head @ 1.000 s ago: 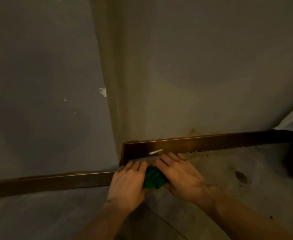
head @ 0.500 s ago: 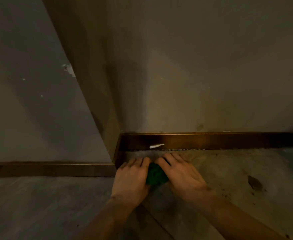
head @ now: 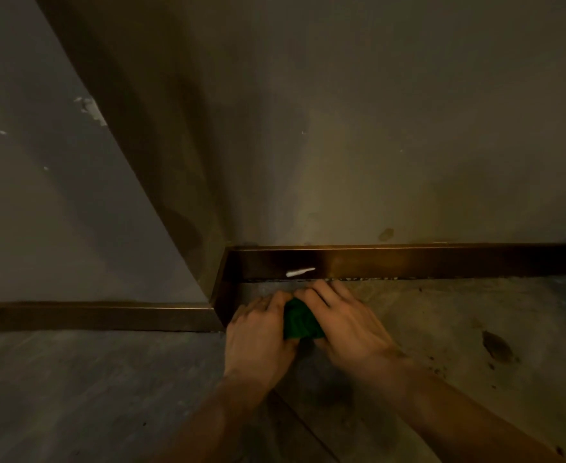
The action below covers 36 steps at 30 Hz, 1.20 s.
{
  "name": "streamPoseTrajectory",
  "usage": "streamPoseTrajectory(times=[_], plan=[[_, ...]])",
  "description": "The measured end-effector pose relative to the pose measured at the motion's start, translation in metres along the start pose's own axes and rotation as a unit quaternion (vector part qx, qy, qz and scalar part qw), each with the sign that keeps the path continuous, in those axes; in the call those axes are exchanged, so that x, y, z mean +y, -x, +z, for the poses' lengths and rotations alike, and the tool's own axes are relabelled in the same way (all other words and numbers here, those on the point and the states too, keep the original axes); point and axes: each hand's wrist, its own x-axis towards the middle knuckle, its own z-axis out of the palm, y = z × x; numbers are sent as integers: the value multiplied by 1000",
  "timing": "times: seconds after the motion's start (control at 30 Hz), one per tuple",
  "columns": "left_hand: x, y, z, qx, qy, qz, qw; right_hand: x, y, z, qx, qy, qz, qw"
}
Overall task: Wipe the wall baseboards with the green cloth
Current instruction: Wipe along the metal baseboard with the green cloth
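Note:
A bunched green cloth (head: 300, 320) lies on the floor between my two hands, just in front of a brown baseboard (head: 408, 262) that runs along the right wall. My left hand (head: 258, 332) grips the cloth's left side and my right hand (head: 341, 322) covers its right side, fingers reaching toward the baseboard's foot. A white streak (head: 300, 272) marks the baseboard just above my fingers. Another baseboard stretch (head: 91, 317) runs along the left wall and meets the wall's outer corner (head: 221, 295).
The grey floor (head: 458, 329) at the right carries a dark stain (head: 497, 344) and scattered specks. Grit lines the gap under the right baseboard. The left wall has chipped white spots (head: 91, 110).
The view has swung left and levelled, then moved closer. My hands stay together on the cloth by the corner, hardly shifting along the baseboard.

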Motion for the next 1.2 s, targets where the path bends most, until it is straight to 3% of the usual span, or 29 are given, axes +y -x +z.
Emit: streamPoseTrajectory(times=[0.2, 0.43, 0.57, 0.73, 0.87, 1.07, 1.2], plan=[[-10, 1, 16, 12, 47, 34, 998, 9, 6, 2, 16, -27, 43, 999], [-22, 2, 50, -29, -44, 40, 998, 35, 15, 1, 62, -98, 152, 982], [-26, 0, 66, -42, -50, 17, 998, 45, 12, 5, 81, -136, 168, 973], [-38, 8, 81, -56, -44, -27, 997, 46, 4, 10, 96, -42, 107, 989], [-40, 9, 85, -52, -39, -22, 998, 36, -12, 16, 61, 73, 6, 995], [-40, 9, 86, -63, -53, -14, 996, 17, -56, 39, 54, 242, -77, 966], [-41, 9, 88, -55, -49, -9, 997, 8, -71, 59, 26, 298, -122, 946]])
